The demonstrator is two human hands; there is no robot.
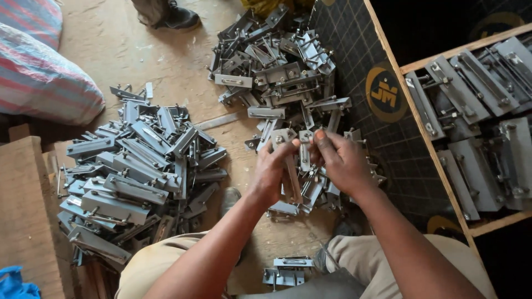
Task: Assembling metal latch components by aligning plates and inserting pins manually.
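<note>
My left hand (272,173) grips a long grey metal bracket (290,166) with a bolt at its top end, held upright in front of me. Beside it, my right hand (343,160) pinches a second grey metal piece (306,145), its fingertips touching the top of the first. Both hands hover over a heap of similar grey metal brackets (280,72) that runs from the top centre down to my knees. A larger heap of grey brackets (133,171) lies to the left.
A wooden crate (443,166) at right holds stacked brackets (482,122). A dark gridded board (360,77) leans against it. A striped sack (39,72) lies top left, wooden planks (22,210) at left. Another person's shoe (177,16) stands at top. Two brackets (288,271) rest between my knees.
</note>
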